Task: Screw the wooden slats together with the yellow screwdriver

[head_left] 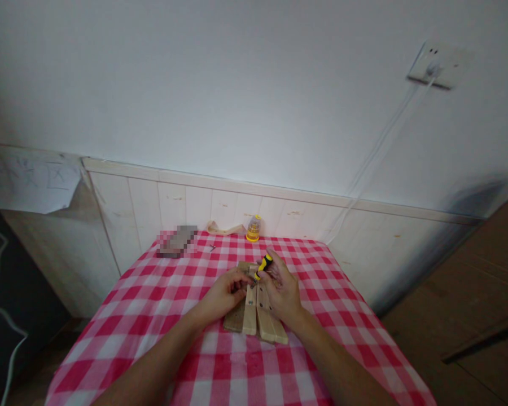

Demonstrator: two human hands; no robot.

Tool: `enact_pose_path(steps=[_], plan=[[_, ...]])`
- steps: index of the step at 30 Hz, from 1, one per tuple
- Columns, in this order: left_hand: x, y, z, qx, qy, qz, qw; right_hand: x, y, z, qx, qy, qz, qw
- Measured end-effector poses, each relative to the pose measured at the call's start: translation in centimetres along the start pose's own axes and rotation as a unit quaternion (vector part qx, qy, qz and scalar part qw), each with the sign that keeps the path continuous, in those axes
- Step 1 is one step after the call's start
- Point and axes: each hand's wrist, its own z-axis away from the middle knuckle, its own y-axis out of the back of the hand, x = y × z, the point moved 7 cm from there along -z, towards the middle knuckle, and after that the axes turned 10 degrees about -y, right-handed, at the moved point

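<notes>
screwdriver (263, 265) up, yellow and black, tilted with its tip down toward the far end of the wooden slats (271, 330), which lie side by side in the middle of the checked tabletop (152, 304). right hand (281, 290) is wrapped around the handle, fingers closed on it. left hand (226, 292) sits just beside, fingers curled against the left slat near the tip; whether it pinches something small or only presses, i cannot tell. the tool looks light and stiff, its rubbery handle the sure place to grip. the slats look light and rigid, likely to slide, so a flat press on top suits them. at the far edge stands a small yellow jar (253, 228), well apart.
</notes>
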Motion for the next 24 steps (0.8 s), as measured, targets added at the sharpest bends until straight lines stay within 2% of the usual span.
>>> enact_pose_path(steps=[4, 24], plan=[[0.03, -0.01, -0.04, 0.003, 0.002, -0.007, 1.0, -0.32, -0.11, 0.01, -0.006, 0.006, 0.014, 1.0], [0.12, 0.06, -0.04, -0.001, 0.004, -0.026, 1.0, 0.06, 0.47, -0.08, 0.079, 0.0, 0.064, 0.995]])
